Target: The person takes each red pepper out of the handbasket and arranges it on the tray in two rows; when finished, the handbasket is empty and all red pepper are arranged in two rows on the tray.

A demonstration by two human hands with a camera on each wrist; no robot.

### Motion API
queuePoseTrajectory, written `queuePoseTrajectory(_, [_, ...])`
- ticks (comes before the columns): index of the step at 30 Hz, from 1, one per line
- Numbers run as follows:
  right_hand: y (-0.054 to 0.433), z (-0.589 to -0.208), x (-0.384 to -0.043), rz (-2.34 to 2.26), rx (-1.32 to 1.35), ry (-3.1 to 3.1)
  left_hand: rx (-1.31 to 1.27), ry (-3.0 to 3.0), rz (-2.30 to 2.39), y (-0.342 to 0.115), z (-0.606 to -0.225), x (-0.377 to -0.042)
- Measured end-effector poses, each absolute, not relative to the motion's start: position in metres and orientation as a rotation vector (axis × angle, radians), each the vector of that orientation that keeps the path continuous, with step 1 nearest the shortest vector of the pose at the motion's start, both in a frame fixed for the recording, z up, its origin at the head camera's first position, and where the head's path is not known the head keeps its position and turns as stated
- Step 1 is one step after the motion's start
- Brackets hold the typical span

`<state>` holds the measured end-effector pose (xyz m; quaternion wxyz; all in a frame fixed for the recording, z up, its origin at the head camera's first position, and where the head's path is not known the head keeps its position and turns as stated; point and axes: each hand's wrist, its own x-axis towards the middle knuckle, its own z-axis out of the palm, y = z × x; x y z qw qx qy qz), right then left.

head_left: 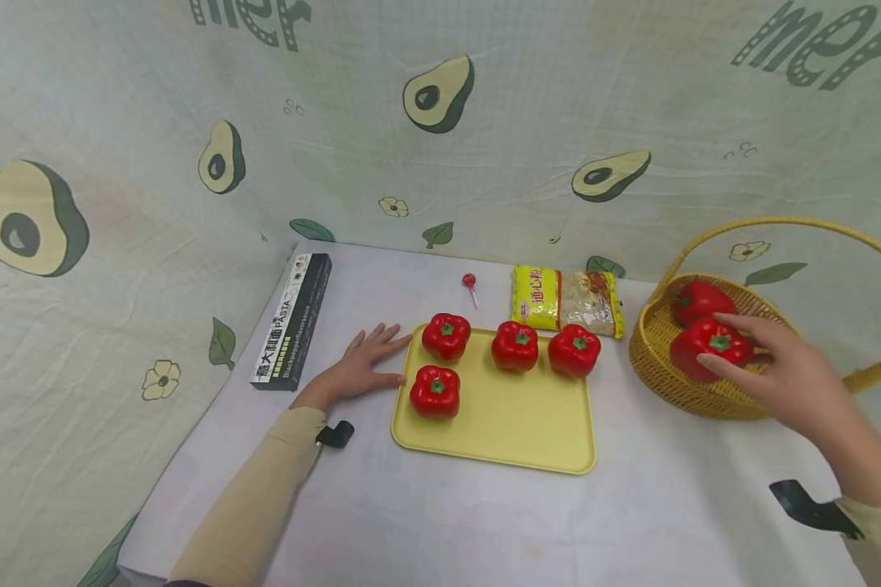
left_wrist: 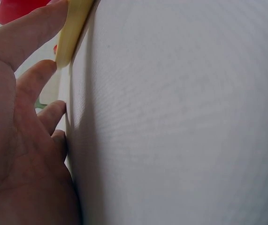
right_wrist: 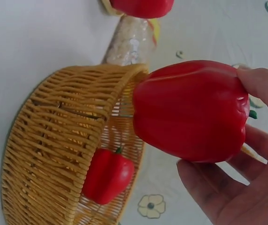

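My right hand (head_left: 796,371) grips a red bell pepper (head_left: 708,349) by its stem end, above the wicker basket (head_left: 653,367). Seen from the right wrist, the held bell pepper (right_wrist: 190,112) is just over the basket's rim (right_wrist: 96,122), and another red pepper (right_wrist: 108,176) lies inside. At the left edge of the yellow tray (head_left: 514,440), my left hand (head_left: 360,365) rests with fingers spread; its thumb and fingertips touch the rim. Several red bell peppers (head_left: 436,391) sit on the tray, stems up.
Behind the tray lie a bag of pasta (head_left: 568,300) and a red lollipop (head_left: 470,281). A black-and-white pasta box (head_left: 291,322) is left of the left hand. The basket's tall handle (head_left: 785,220) arches over it. A patterned cloth hangs behind the table.
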<state>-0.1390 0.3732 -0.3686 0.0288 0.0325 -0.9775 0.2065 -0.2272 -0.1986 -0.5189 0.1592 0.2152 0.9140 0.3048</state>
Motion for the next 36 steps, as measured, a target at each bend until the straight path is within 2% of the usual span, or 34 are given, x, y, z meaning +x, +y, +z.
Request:
queuePoseTrajectory(15, [0.341, -0.365, -0.124, 0.681, 0.126, -3.031, 0.642, 2.608, 0.891, -0.198, -0.514, -0.224])
queuePoseTrajectory(36, [0.299, -0.389, -0.110, 0.780, 0.285, -3.019, 0.616, 2.609, 0.869, -0.198, -0.516, -0.227])
